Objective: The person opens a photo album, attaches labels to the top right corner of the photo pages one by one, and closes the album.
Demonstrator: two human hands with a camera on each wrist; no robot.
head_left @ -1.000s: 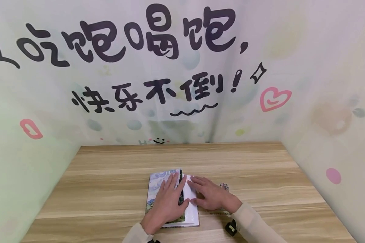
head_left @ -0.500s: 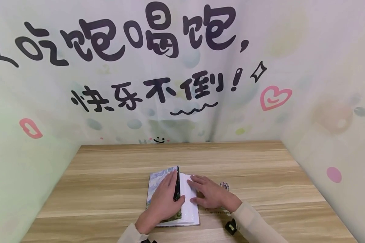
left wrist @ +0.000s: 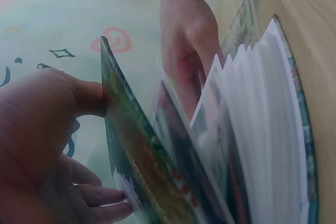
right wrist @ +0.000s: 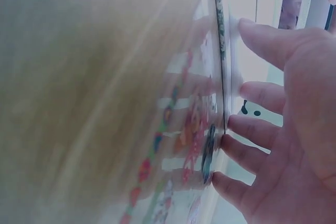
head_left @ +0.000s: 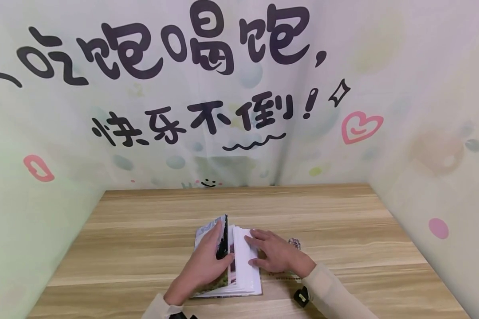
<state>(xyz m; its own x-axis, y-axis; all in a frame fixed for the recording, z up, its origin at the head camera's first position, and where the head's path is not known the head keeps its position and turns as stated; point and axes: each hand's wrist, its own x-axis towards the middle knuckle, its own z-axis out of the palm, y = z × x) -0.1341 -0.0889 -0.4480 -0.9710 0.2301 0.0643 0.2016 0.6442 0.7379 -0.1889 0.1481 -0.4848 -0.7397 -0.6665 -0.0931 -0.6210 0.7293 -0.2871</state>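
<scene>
A photo album [head_left: 246, 261] with a painted landscape cover lies on the table, partly opened. My left hand [head_left: 203, 261] holds the raised front cover [left wrist: 144, 145], thumb at its free edge and fingers along the outer face. Beneath the cover a leaf with a dark pinkish picture [head_left: 233, 263] stands tilted in a clear sleeve. White-edged pages [left wrist: 262, 114] fan out to the right. My right hand [head_left: 273, 250] rests its spread fingers at the album's right side, on the white page and by its edge.
A beaded string [head_left: 288, 278] and a small patterned trinket [head_left: 294, 243] lie right of the album, partly behind the right hand. The wooden table [head_left: 143, 221] meets a printed cloth backdrop [head_left: 239, 133] at the back and sides.
My left hand has moved left and swung the front cover up, uncovering the white pages and a pictured leaf. The right hand stays almost in place.
</scene>
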